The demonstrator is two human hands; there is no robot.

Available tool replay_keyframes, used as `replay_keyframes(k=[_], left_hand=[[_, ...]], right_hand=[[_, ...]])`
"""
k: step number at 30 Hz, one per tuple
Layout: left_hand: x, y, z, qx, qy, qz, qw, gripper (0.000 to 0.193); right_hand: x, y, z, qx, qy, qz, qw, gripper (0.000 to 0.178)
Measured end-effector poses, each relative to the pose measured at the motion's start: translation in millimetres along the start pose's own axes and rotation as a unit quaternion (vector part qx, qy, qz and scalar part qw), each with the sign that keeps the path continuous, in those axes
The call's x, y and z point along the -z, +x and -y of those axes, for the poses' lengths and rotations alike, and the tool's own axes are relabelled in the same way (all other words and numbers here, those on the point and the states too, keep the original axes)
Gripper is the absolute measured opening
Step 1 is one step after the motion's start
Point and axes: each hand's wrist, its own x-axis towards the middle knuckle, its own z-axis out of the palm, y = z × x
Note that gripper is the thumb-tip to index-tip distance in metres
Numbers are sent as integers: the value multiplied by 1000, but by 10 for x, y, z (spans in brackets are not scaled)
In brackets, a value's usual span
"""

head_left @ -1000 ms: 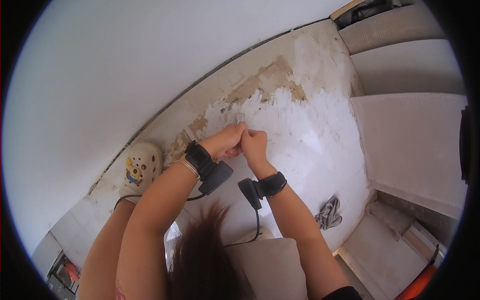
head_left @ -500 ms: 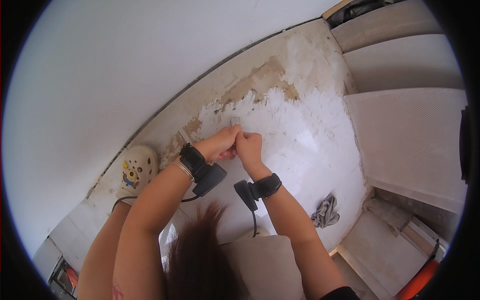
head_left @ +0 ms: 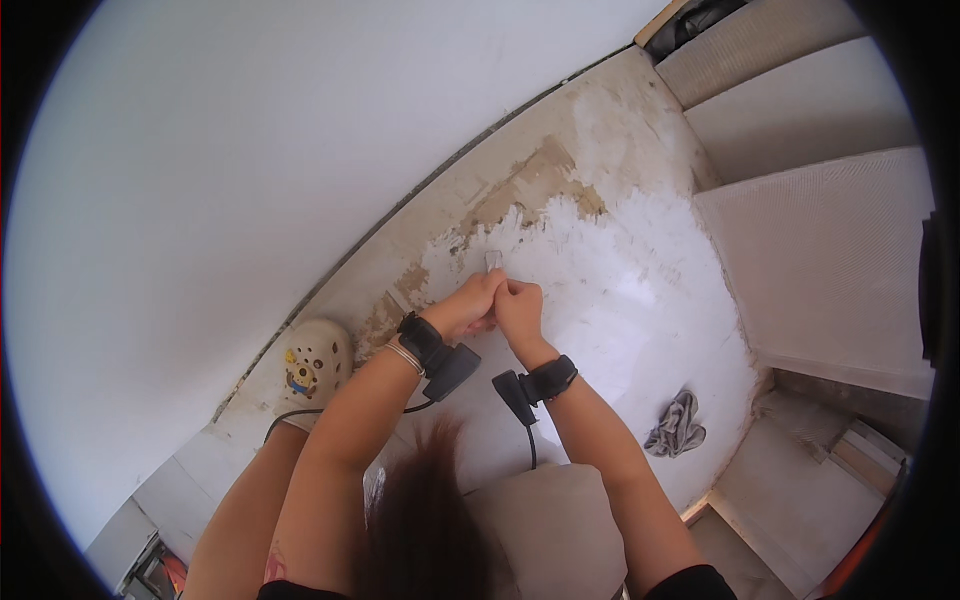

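Note:
My left hand (head_left: pixel 463 308) and my right hand (head_left: pixel 520 306) are closed together around a small scraper. Its flat metal blade (head_left: pixel 494 260) sticks out beyond my fingers, while the handle is hidden in my grip. The blade is at the floor, just below the ragged border between a smooth white area (head_left: pixel 640 290) and a rough, tan, flaking patch (head_left: pixel 535 185). Whether its edge touches the surface, I cannot tell. Each wrist wears a black strap with a small dark device and a cable.
A cream clog (head_left: pixel 322 355) with a small figure on it shows beside my left arm. Right of my right forearm lies a crumpled grey cloth (head_left: pixel 677 425). A white wall (head_left: pixel 250 150) borders the floor at left, and pale panels (head_left: pixel 820 270) stand at right.
The whole view has shifted, so the floor, clog and cloth sit farther right in the picture. My hands keep the same joint hold on the scraper, near the same patch.

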Motion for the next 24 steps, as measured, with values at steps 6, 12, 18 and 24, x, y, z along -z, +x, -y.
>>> replay_keyframes(k=[6, 12, 18, 24], left_hand=[[140, 209, -273, -44, -48, -31, 997, 43], [-27, -83, -20, 21, -32, -3, 999, 44], [197, 125, -266, -29, -49, -47, 997, 41], [90, -6, -86, 26, -26, -7, 999, 39]], right_hand=[[-50, 519, 155, 13, 0, 32, 999, 28], [-33, 99, -193, 4, 1, 30, 1000, 28], [-139, 472, 156, -1, 13, 26, 1000, 29], [-71, 171, 17, -11, -7, 22, 1000, 32]])
